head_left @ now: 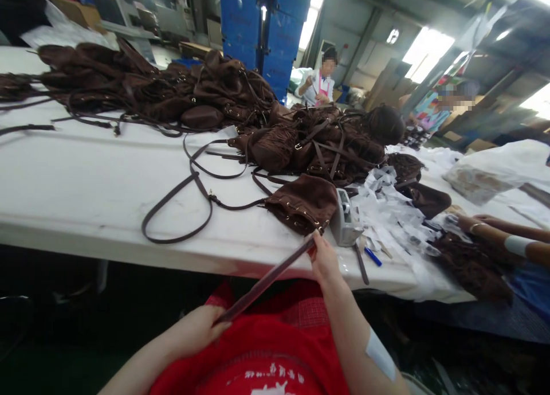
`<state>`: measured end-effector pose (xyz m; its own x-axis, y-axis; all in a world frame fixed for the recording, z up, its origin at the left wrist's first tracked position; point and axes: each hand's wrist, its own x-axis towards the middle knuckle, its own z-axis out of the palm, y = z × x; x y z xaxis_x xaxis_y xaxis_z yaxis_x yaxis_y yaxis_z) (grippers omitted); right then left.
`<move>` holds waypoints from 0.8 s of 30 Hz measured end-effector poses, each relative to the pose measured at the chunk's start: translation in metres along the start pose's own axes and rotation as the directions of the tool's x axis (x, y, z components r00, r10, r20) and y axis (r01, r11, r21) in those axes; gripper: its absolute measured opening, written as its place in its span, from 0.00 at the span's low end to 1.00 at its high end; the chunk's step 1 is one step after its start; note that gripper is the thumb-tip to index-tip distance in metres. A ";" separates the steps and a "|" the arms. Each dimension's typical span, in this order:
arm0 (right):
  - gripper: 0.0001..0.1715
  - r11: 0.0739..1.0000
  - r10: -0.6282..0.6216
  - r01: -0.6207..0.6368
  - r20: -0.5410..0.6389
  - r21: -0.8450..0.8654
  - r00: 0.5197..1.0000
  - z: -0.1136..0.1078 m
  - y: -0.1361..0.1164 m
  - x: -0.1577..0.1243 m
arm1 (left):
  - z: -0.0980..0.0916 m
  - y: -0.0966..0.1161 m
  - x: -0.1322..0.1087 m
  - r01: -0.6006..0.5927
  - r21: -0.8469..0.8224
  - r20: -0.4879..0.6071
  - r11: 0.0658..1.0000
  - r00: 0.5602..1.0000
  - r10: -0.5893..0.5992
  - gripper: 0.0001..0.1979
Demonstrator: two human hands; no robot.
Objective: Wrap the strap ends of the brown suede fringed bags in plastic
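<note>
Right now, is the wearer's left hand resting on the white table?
No, the left hand holds the dark strap in front of the red shirt, off the white table.

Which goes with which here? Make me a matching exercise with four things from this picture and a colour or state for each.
1. Left hand
2. Right hand
3. Pen-like item
4. Tabletop

A. White
B. Holds the strap near the bag
C. Blue
D. Holds the strap near the red shirt

Pairs: 1-D, 2-B, 3-C, 4-A
</note>
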<state>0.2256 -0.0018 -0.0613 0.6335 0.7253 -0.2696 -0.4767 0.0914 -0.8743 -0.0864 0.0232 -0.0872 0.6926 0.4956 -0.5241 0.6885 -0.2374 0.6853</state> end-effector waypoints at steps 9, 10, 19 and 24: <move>0.29 0.873 0.480 -0.441 0.530 -0.208 0.699 0.031 0.065 -0.128 | 0.011 0.052 -0.020 -0.145 -0.409 0.085 0.901 0.977 0.196 0.24; 0.29 0.858 0.506 -0.445 0.571 -0.257 0.646 0.034 0.065 -0.136 | 0.011 0.059 -0.019 -0.172 -0.412 0.076 0.895 0.972 0.221 0.23; 0.29 0.998 0.002 -0.022 0.332 0.056 0.943 -0.010 -0.018 -0.067 | -0.004 0.031 -0.023 -0.023 -0.329 0.188 0.944 0.978 0.089 0.24; 0.28 0.900 0.404 -0.084 0.746 -0.428 0.529 -0.001 0.020 -0.119 | -0.002 0.056 -0.018 -0.075 -0.473 0.238 0.878 0.948 0.210 0.24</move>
<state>0.1413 -0.0868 -0.0468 -0.3129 0.9296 -0.1946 -0.2211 -0.2706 -0.9369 -0.0605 0.0030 -0.0386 0.8524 0.2211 -0.4738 0.4506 0.1493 0.8802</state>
